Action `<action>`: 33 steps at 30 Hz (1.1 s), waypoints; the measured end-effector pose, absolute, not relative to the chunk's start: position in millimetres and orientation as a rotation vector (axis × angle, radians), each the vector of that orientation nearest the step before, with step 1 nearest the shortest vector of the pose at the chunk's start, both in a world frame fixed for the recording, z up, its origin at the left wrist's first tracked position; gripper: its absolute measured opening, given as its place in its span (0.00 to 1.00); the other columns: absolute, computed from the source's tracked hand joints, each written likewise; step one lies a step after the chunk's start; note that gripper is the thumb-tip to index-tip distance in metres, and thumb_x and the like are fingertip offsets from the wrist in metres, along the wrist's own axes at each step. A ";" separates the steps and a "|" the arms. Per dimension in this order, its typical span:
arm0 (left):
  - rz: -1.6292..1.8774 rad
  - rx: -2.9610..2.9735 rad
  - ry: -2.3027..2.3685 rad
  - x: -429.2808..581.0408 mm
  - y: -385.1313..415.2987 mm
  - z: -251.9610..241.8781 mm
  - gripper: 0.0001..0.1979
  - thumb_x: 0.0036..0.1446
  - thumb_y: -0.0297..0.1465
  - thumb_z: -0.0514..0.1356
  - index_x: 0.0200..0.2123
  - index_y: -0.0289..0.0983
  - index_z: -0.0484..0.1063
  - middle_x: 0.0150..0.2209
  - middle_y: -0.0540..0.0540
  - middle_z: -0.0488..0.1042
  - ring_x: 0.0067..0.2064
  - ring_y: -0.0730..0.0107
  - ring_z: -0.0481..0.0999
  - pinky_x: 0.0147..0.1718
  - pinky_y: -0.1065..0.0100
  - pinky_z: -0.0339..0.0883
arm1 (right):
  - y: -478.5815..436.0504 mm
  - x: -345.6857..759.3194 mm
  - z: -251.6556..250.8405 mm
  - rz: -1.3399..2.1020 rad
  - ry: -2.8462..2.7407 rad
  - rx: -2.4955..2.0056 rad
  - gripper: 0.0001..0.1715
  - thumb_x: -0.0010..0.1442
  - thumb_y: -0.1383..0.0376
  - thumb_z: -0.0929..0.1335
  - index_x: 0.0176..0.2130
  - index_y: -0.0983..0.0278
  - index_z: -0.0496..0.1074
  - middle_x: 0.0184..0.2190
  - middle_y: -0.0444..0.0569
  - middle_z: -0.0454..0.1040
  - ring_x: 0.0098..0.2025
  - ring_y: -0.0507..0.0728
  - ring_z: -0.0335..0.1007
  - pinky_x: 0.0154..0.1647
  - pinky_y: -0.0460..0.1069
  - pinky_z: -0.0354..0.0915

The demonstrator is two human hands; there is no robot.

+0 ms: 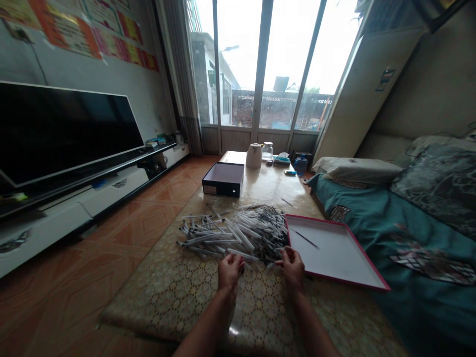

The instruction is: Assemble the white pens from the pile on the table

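Note:
A wide pile of slim white translucent tubes [238, 230], many with black ends, lies on the table and looks like pen parts. Thin dark sticks [273, 233], resembling pen refills, are heaped on its right side. At the pile's near edge, my left hand [229, 271] is closed, with a white tube [247, 256] at its fingertips. My right hand [292, 267] has its fingers curled together by the pile's near right edge; what they pinch is too small to make out. Beside it lies a shallow pink-rimmed box lid [334, 248] with one dark stick [307, 239] inside.
A dark open box [222, 188] stands beyond the pile on the patterned table [167, 292]. Farther back are a beige kettle [254, 156], a glass jar [267, 151] and a tissue pack [281, 158]. A bed or sofa with a teal cover [357, 203] borders the right side.

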State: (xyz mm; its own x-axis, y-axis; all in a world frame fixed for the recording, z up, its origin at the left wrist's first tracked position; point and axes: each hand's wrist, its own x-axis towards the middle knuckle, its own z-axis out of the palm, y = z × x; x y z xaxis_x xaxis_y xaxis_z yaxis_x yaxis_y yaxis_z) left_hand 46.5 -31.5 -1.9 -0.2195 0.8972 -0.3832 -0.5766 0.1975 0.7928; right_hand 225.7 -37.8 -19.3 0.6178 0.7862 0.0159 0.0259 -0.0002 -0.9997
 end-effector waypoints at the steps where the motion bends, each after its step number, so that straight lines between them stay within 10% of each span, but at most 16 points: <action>1: 1.423 0.402 1.147 47.3 -29.8 -1.5 0.08 0.42 0.21 0.65 0.30 0.30 0.72 0.25 0.47 0.74 0.24 0.75 0.74 0.25 0.74 0.69 | -39.9 223.5 -16.9 0.653 -0.787 -1.479 0.22 0.49 0.54 0.66 0.40 0.66 0.67 0.38 0.52 0.72 0.19 0.52 0.70 0.21 0.47 0.64; 19: 1.026 2.241 1.830 -30.3 7.2 -4.1 0.14 0.53 0.24 0.52 0.42 0.38 0.71 0.42 0.42 0.72 0.46 0.58 0.66 0.46 0.58 0.59 | -90.6 171.5 -28.3 0.497 -1.449 -1.438 0.11 0.59 0.62 0.61 0.34 0.64 0.69 0.29 0.47 0.71 0.31 0.54 0.68 0.33 0.46 0.62; 33: 0.944 2.640 1.633 -45.3 -5.5 0.0 0.13 0.57 0.22 0.48 0.40 0.35 0.69 0.34 0.42 0.70 0.39 0.62 0.66 0.40 0.61 0.59 | -94.0 171.2 -27.9 0.305 -1.459 -1.346 0.08 0.60 0.66 0.59 0.36 0.63 0.66 0.29 0.46 0.68 0.33 0.54 0.67 0.35 0.48 0.63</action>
